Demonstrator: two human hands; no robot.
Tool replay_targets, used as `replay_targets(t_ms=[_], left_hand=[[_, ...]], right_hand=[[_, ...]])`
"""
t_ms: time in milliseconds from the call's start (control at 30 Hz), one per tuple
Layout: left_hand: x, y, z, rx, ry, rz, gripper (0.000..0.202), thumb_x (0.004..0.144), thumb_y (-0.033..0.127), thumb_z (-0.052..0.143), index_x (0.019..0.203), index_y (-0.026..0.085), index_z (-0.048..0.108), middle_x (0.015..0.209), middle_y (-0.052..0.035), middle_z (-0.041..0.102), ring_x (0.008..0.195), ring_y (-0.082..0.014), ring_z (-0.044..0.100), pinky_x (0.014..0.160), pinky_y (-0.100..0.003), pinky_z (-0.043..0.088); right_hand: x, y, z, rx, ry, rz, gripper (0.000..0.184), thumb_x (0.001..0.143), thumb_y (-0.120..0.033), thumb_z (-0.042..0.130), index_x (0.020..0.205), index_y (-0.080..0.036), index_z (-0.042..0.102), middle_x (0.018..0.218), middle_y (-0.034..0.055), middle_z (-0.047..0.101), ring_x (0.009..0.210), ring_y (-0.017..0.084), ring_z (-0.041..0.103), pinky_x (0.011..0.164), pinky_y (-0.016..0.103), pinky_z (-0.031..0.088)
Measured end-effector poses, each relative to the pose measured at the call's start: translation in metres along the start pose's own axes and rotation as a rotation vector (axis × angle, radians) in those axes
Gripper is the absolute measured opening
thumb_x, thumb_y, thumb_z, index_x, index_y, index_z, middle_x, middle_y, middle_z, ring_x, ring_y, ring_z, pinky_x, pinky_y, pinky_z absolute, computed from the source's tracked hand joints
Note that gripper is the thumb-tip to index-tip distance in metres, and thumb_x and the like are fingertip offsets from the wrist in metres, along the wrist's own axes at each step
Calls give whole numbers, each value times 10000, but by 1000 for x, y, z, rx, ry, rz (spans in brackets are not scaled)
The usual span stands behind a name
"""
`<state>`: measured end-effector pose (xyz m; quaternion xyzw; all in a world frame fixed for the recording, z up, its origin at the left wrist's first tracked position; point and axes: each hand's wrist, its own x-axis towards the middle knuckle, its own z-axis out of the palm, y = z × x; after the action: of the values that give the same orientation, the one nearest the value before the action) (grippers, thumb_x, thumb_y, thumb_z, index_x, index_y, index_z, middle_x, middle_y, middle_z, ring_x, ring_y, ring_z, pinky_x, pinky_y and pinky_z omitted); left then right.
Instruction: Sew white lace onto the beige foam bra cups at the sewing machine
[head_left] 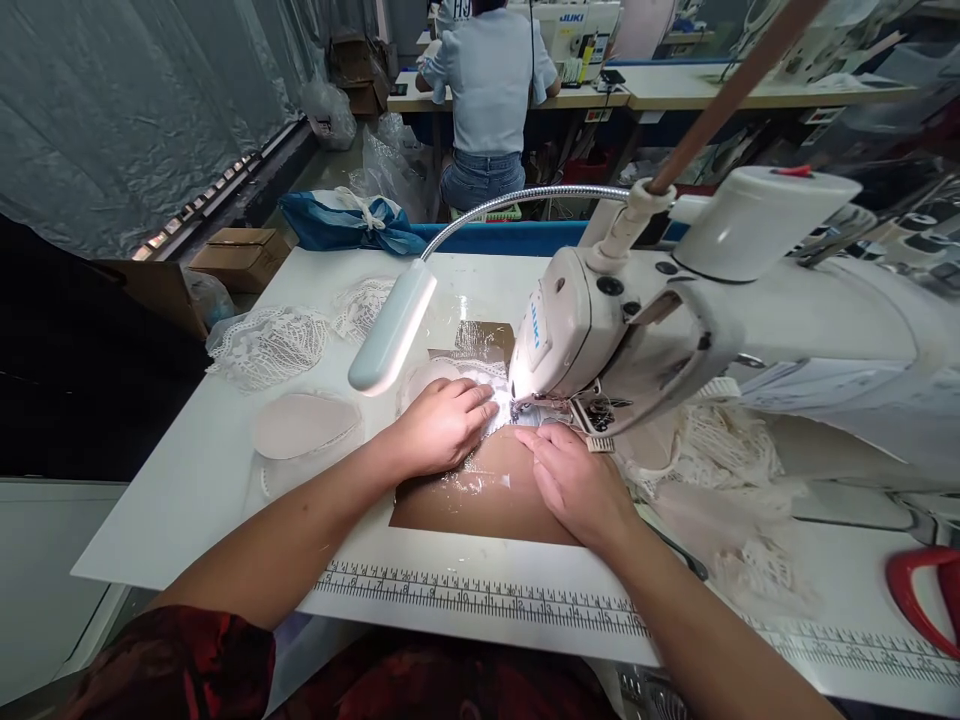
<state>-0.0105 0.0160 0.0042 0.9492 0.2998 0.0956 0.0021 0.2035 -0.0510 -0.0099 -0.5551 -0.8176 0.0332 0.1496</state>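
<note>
A white worktop (187, 485) fills the foreground of a sewing room; beyond it, a person (487, 95) in a light blue top sits at another bench, back turned.

On the floor at the left, a brown cardboard box (238, 255) stands near the worktop, its contents out of sight. A clear plastic bag (208, 298) lies nearer, just beside the worktop's edge; what it holds is unclear. More clear bags (390, 165) lie farther back. A tied blue bundle (349, 222) rests at the far edge.

A white sewing machine (566, 325) stands over the work, and its lamp (394, 330) hangs across the view, hiding part of the worktop. A white lace piece (489, 373) lies at the needle, above a brown sheet (480, 505). The left hand (442, 425) rests palm down on the lace, fingers outstretched and close together. The right hand (574, 475) is just in front of the needle, index finger extended, the others bent; whether they pinch fabric I cannot tell.

Loose lace pieces (274, 345) lie left, a lace heap (727, 445) right, and a ruler strip (465, 597) runs along the front edge.
</note>
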Motion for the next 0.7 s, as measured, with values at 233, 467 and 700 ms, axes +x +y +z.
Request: replay_targets(t_ms=[233, 467, 700], left_hand=[[-8, 18, -13, -87, -102, -83, 299, 946, 251, 383, 985, 142, 658, 1024, -93, 616, 867, -197, 560, 746, -304, 465], [-4, 21, -2, -158, -36, -19, 311, 956, 244, 352, 1030, 136, 634, 1029, -104, 618, 885, -208, 558, 795, -341, 447], [-7, 21, 3, -100, -33, 56, 337, 939, 251, 425, 1193, 129, 611, 1236, -124, 599, 925, -223, 538, 789, -355, 445]], right_hand=[[1, 1, -4, 67, 16, -19, 398, 823, -79, 407, 1093, -226, 659, 941, 45, 683, 781, 177, 587, 658, 274, 425], [-2, 5, 0, 46, 0, 37, 403, 866, -123, 401, 1181, -199, 641, 981, 79, 696, 880, 210, 616, 712, 301, 476], [0, 0, -1, -16, -1, -82, 396, 839, -96, 433, 1152, -215, 645, 982, 45, 689, 845, 185, 591, 662, 274, 426]])
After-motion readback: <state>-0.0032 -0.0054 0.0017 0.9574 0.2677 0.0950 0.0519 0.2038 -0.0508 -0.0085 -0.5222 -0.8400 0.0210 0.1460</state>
